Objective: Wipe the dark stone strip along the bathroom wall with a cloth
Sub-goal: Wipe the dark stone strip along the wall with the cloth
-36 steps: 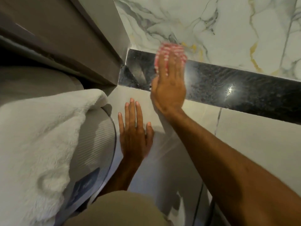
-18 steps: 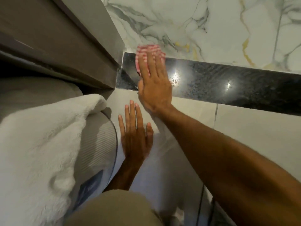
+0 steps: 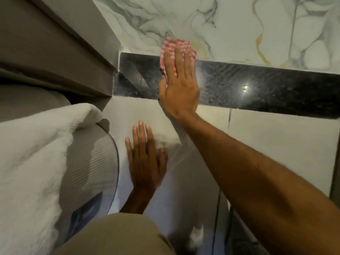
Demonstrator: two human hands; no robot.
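Shifted rightward again from strip's [image 3: 257, 85] left end: right hand [image 3: 179, 89] flat, pressing cloth [image 3: 173, 46] on strip; left hand [image 3: 145, 162] splayed, empty, below strip; rightward length pending.

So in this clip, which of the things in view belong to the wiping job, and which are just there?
Part of the job:
- dark stone strip
- red checked cloth
- right hand, pressing the cloth flat on the strip
- left hand, flat on the pale wall tile

Just there:
- white fluffy towel
- marble-patterned wall
- brown frame
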